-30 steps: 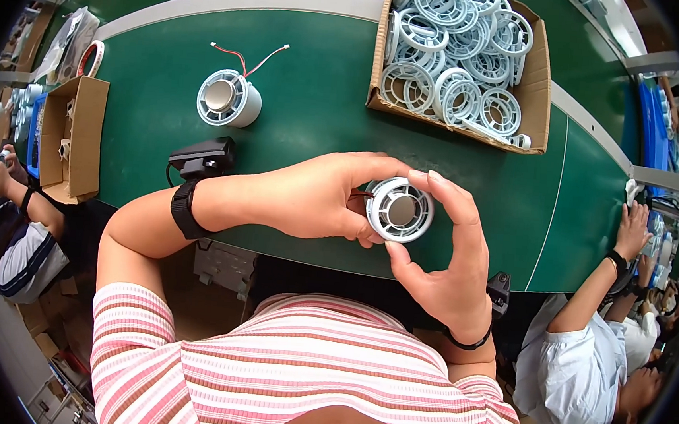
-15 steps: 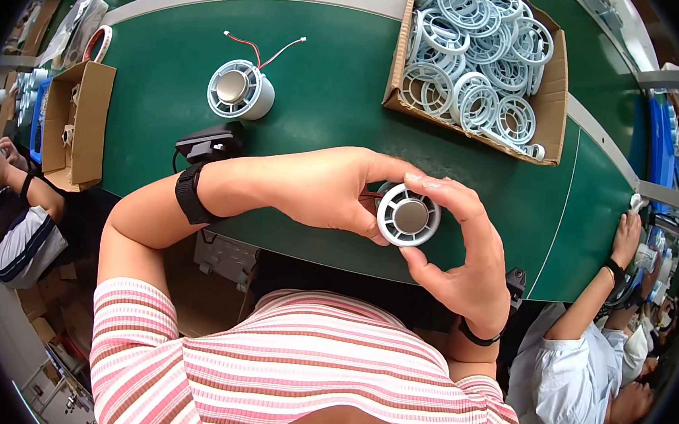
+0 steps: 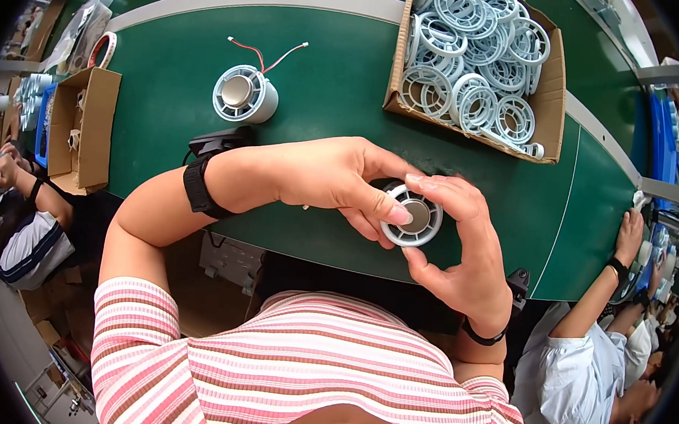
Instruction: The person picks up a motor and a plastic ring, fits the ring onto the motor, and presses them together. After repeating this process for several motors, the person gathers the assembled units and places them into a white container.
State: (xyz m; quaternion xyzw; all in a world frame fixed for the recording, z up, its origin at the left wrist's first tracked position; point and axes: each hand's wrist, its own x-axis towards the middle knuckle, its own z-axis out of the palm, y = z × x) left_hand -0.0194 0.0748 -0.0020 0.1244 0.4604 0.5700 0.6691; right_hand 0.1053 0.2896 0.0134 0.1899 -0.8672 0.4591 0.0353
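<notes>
Between both hands, above the near part of the green bench, is a small round fan-like unit (image 3: 416,220) with a white spoked ring and a silver metal disc at its centre. My left hand (image 3: 350,182) grips its left side, the thumb tip resting over the disc. My right hand (image 3: 464,246) curves around the right side, fingers at the top rim and thumb at the bottom rim. A similar white cylindrical unit (image 3: 245,95) stands upright farther left, a silver disc on top and thin red and white wires (image 3: 264,58) running out behind it.
A cardboard box (image 3: 553,109) heaped with pale blue spoked rings (image 3: 487,56) stands at the back right. At left are another cardboard box (image 3: 98,133) and a roll of tape (image 3: 103,48). A black device (image 3: 221,140) lies beside my left forearm. Co-workers sit on both sides.
My left thumb has moved from the unit's edge onto its metal disc, and the left fingers have shifted beneath it. The right hand keeps nearly the same hold.
</notes>
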